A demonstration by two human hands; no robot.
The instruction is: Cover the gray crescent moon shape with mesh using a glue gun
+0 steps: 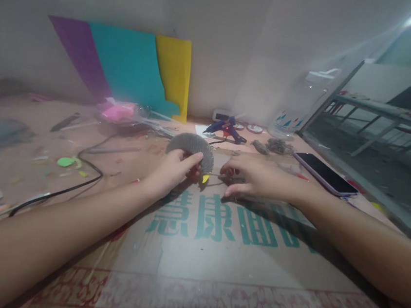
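Note:
My left hand (178, 168) grips a grey, fuzzy, ribbed curved piece (191, 145), thumb on top and fingers underneath. A small yellow pointed bit (205, 178) shows at its lower end, beside my fingertips. To the right, my right hand (245, 175) is low over the printed sheet, its fingers bent and the thumb apart from them. A thin dark line runs between the yellow bit and my right fingers; I cannot make out whether it is a wire or touches them. A blue glue gun (225, 126) stands behind the grey piece.
Grey fuzzy clumps (278, 146) and a phone (324, 174) lie on the right, near a clear plastic jug (295, 104). Coloured sheets (126, 67) lean on the wall. A black cable (92, 181), a pink bundle (120, 111) and scraps (65, 161) are on the left.

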